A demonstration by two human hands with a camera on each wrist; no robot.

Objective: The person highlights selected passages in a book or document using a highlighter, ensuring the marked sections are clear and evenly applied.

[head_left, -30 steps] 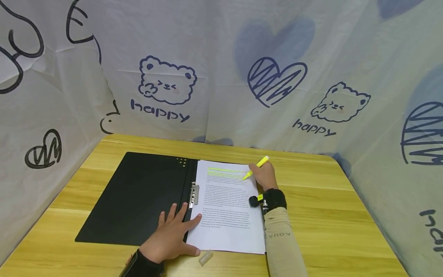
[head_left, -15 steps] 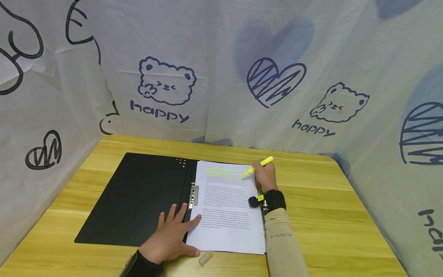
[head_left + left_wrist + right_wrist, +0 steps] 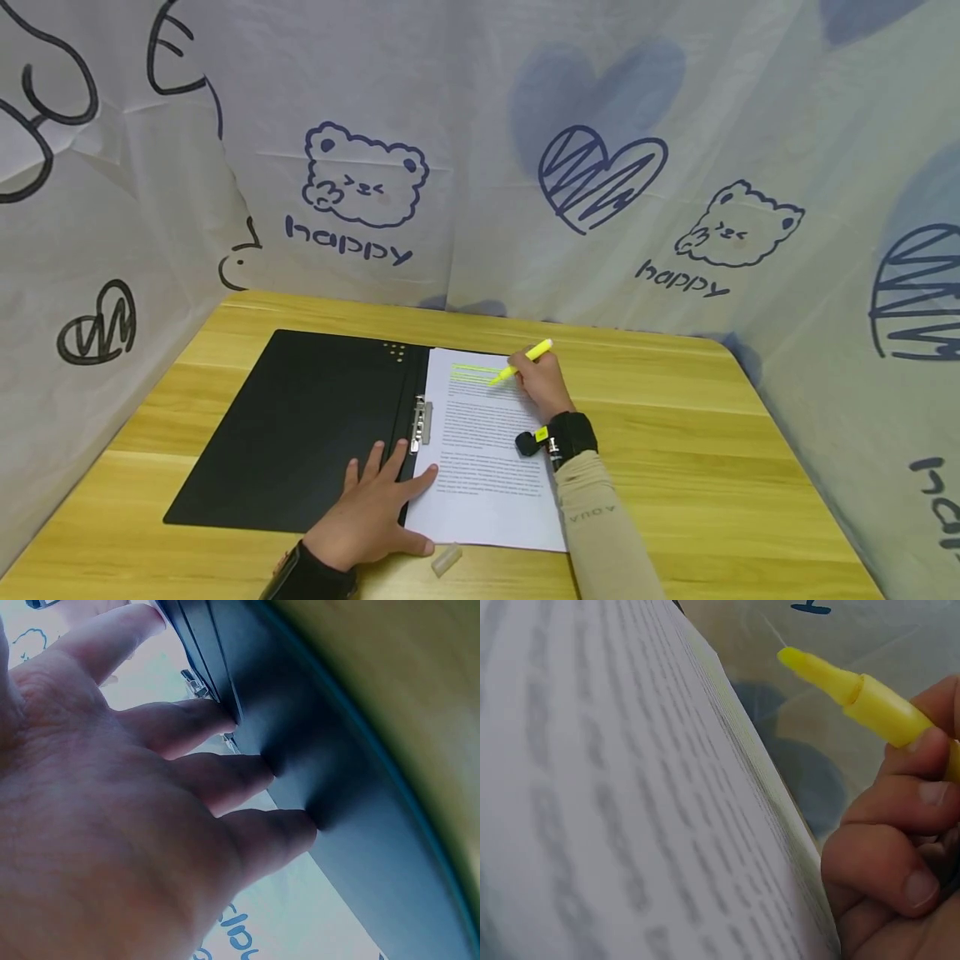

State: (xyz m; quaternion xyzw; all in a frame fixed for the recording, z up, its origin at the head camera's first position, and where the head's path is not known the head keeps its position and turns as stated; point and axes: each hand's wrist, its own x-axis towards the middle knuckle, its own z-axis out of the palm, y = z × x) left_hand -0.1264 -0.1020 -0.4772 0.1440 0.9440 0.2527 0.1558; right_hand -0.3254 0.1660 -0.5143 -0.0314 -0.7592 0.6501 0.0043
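My right hand pinches a yellow highlighter over the upper part of a printed sheet. Several lines near the top of that page bear yellow marks. In the right wrist view the highlighter's tip appears raised off the paper, with thumb and fingers around the barrel. My left hand rests with fingers spread across the inner edge of a black folder and the sheet's lower left side. Its fingertips touch the folder's dark surface in the left wrist view.
A metal clip sits along the folder's spine at the sheet's left edge. Near my left thumb lies a small translucent cap on the wooden table. Behind the table hangs a white curtain with drawn bears and hearts.
My right hand has carried the highlighter leftward from the right end of the lines, after lifting slightly. The left hand stays in place.
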